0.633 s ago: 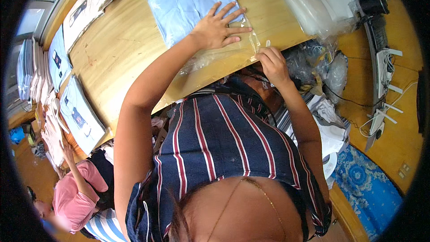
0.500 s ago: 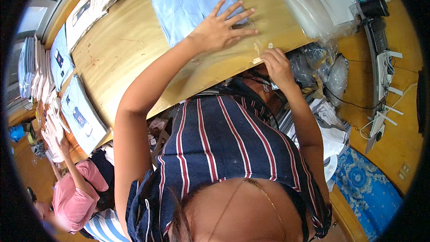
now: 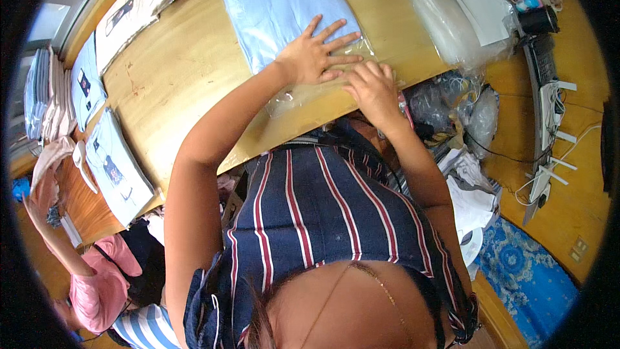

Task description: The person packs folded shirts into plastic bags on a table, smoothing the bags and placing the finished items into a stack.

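A folded light blue garment (image 3: 278,10) lies in a clear plastic bag (image 3: 284,98) on the yellowish table. My left hand (image 3: 316,55) rests on the bag's near part, its fingers spread and flat. Close beside its thumb, my right hand (image 3: 374,90) has its fingers bent and pressed together at the bag's near right corner. My right fingertips seem to pinch the plastic, though the hand covers most of what is between them.
Clear plastic bags and white sheets (image 3: 445,19) lie at the far right of the table (image 3: 174,90). Folded garments (image 3: 116,161) line the left side. A person in pink (image 3: 103,284) works at lower left. Bundled plastic (image 3: 452,100) and a cable sit beyond the right edge.
My right hand has moved left and up from the table edge to meet my left hand. The bagged garment has shifted slightly right and nearer. The other person's arm has swung outward.
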A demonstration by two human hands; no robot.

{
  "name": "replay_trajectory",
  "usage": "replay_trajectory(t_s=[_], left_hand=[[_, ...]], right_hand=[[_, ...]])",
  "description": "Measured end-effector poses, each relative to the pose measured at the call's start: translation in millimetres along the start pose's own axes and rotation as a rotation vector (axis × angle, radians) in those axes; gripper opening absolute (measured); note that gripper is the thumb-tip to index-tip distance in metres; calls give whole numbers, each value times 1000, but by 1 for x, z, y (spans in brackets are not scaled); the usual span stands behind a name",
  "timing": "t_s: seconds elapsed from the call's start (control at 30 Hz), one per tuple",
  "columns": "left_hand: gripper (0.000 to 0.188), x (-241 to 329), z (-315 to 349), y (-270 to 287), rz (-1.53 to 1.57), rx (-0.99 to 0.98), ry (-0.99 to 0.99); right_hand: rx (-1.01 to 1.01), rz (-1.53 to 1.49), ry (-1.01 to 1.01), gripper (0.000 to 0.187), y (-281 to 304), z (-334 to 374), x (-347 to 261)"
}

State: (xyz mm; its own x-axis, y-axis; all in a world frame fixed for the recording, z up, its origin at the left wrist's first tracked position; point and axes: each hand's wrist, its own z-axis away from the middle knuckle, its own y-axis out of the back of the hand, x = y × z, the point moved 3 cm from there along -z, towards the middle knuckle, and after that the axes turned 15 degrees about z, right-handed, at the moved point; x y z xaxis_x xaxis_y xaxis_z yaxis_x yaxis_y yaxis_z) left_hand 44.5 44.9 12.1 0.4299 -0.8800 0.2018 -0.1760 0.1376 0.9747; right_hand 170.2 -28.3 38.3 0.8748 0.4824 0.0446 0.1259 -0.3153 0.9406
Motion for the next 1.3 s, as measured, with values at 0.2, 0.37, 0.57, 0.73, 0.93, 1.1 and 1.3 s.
replay_trajectory(t_s=[0.2,0.37,0.57,0.73,0.93,1.1,1.3], left_hand=[[41,-2,1,-3,56,63,-15],[40,-2,2,-7,91,55,-13],[40,-1,1,0,88,83,-14],[42,6,18,30,-55,117,-19],[41,-11,44,5,96,85,23],[39,-10,44,6,75,99,15],[39,-13,44,2,51,110,44]], right_hand=[[77,-73,23,11,-3,17,-7],[118,-26,98,15,-1,29,-12],[35,-37,31,21,-1,38,-15],[-23,-127,-123,28,4,37,-16],[39,30,-70,29,18,9,-34],[73,-82,50,19,-3,-4,-53],[102,-123,145,19,-6,32,-67]])
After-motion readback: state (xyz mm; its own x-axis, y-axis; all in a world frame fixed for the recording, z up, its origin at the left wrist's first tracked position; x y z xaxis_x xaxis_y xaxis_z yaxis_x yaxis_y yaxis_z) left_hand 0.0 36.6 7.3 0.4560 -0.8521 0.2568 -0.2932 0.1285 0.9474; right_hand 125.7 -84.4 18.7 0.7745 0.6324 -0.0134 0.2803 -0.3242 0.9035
